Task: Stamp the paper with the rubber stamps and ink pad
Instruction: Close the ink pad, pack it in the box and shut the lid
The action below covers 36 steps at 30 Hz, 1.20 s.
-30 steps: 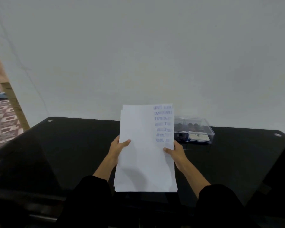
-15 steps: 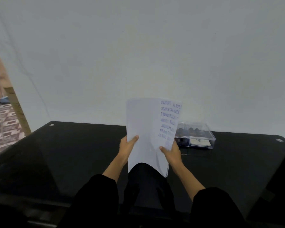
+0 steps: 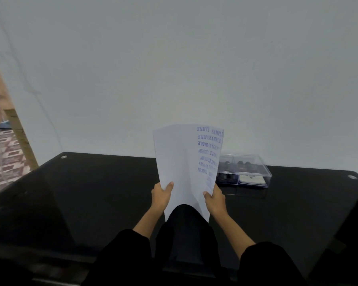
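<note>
I've tipped the paper (image 3: 180, 162) up off the surface (image 3: 91, 193). My left hand (image 3: 161, 195) and right hand (image 3: 215, 200) each grip a side edge. Blue marks already fill its right side, and the clear box (image 3: 254, 172) sits just behind, so stamping looks paused.

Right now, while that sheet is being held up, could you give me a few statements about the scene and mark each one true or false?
1. The left hand and right hand hold the paper up off the black table. True.
2. The paper is blank. False: blue stamp marks run down its right side.
3. A clear plastic box sits on the table, to the right of the paper. True.
4. One of the hands holds a rubber stamp. False: both grip only the paper, one at each side edge.
</note>
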Each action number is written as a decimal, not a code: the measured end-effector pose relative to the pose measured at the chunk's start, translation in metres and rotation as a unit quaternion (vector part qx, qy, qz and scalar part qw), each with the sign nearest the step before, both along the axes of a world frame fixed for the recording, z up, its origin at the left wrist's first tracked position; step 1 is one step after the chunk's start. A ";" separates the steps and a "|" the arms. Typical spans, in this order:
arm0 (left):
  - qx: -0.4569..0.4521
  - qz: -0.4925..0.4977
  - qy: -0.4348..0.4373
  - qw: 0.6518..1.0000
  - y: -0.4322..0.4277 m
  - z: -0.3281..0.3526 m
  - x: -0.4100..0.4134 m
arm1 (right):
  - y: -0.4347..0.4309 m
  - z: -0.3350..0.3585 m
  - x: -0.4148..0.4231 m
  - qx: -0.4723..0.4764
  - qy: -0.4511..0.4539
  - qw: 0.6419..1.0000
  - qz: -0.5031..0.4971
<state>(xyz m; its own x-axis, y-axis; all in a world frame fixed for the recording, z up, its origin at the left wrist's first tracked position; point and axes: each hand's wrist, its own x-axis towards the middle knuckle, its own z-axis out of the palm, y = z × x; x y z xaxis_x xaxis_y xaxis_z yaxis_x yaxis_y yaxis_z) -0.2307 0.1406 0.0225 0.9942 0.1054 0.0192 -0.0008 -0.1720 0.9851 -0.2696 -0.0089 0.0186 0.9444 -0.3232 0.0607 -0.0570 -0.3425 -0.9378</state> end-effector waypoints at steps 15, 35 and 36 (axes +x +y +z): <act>0.014 0.076 -0.096 0.992 0.006 0.004 0.057 | -0.011 0.000 0.057 0.006 0.011 1.000 0.002; 0.211 0.003 -0.082 0.974 -0.011 -0.062 0.154 | -0.036 -0.073 0.128 -0.127 0.068 0.989 -0.040; 0.221 0.005 -0.078 0.972 -0.011 -0.063 0.154 | -0.035 -0.075 0.129 -0.140 0.064 0.987 -0.044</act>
